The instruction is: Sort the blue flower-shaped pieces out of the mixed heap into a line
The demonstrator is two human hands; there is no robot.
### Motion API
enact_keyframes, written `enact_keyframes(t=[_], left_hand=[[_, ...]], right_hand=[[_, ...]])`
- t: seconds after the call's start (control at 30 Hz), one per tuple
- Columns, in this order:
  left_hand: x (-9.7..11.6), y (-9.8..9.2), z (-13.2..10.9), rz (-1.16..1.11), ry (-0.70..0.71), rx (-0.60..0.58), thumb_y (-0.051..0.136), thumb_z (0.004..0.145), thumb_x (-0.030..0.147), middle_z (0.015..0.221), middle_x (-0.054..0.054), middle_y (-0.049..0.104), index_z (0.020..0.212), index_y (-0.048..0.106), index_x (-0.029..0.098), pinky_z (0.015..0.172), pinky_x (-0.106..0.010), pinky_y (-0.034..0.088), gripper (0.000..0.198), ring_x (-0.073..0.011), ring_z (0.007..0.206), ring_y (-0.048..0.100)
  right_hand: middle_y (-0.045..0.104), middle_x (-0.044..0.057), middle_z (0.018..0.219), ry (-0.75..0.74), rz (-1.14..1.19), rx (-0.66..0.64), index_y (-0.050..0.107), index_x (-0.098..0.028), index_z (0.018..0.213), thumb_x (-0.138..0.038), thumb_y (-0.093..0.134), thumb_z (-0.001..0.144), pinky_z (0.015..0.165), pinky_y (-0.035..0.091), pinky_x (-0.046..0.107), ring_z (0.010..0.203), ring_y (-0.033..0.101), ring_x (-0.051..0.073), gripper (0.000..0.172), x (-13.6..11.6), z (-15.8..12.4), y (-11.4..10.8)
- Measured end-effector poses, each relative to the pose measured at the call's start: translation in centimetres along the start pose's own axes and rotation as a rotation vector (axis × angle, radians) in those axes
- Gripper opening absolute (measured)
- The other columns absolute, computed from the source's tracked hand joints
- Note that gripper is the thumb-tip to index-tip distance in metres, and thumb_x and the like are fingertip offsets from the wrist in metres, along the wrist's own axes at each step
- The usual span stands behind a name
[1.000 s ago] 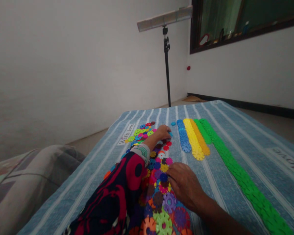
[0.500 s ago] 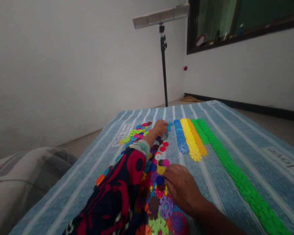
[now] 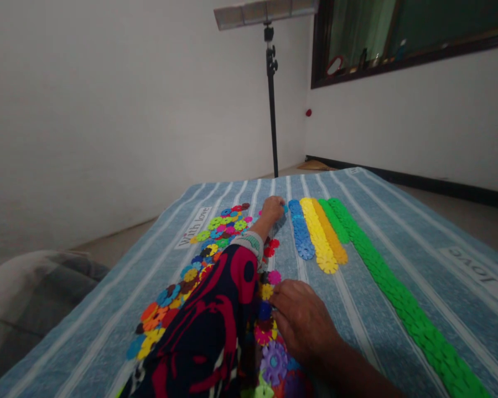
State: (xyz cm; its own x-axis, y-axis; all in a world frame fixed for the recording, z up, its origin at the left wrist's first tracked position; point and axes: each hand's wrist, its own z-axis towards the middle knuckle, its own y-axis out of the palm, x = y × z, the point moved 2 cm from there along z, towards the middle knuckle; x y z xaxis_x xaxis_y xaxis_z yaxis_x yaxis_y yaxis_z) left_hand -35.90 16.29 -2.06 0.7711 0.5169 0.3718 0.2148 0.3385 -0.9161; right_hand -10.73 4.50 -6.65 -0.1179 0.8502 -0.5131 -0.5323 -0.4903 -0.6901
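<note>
My left hand reaches far across the cloth, its fingers closed at a small blue snowflake disc that is mostly covered. The blue chain of interlocked discs lies just to the right of that hand. Nearer to me, my right hand rests at the right edge of a pile of loose snowflake discs. Its thumb and bent fingers are apart, beside a yellow disc and a dark blue disc. My left sleeve hides part of the pile.
Yellow chains, a short green chain and a long green chain lie on the striped blue cloth. More loose discs spread at left. Behind the table stands a lamp on a black pole.
My left hand has moved slightly farther out and now covers more of the blue discs by it. My right hand stays near the pile. The view has shifted a little.
</note>
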Motion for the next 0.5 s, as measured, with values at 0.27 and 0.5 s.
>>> enact_keyframes(t=[0.27, 0.5], left_hand=[[-0.7, -0.2, -0.3, 0.028, -0.001, 0.123, 0.05, 0.081, 0.009, 0.122, -0.011, 0.065, 0.111, 0.069, 0.018, 0.101, -0.029, 0.041, 0.037, -0.0193, 0.115, 0.058], [-1.5, 0.1, -0.1, 0.015, -0.103, 0.123, 0.059, 0.075, 0.012, 0.107, -0.013, 0.071, 0.108, 0.069, 0.014, 0.092, -0.031, 0.048, 0.035, -0.0228, 0.106, 0.064]], right_hand=[[0.064, 0.006, 0.096, -0.024, -0.014, 0.0, 0.062, -0.02, 0.085, -0.012, 0.051, 0.085, 0.089, 0.039, 0.035, 0.096, 0.054, 0.02, 0.014, 0.1, 0.0, 0.0], [0.063, 0.005, 0.093, -0.022, -0.033, -0.024, 0.062, -0.02, 0.088, -0.011, 0.052, 0.084, 0.087, 0.039, 0.034, 0.093, 0.053, 0.02, 0.014, 0.2, 0.0, 0.1]])
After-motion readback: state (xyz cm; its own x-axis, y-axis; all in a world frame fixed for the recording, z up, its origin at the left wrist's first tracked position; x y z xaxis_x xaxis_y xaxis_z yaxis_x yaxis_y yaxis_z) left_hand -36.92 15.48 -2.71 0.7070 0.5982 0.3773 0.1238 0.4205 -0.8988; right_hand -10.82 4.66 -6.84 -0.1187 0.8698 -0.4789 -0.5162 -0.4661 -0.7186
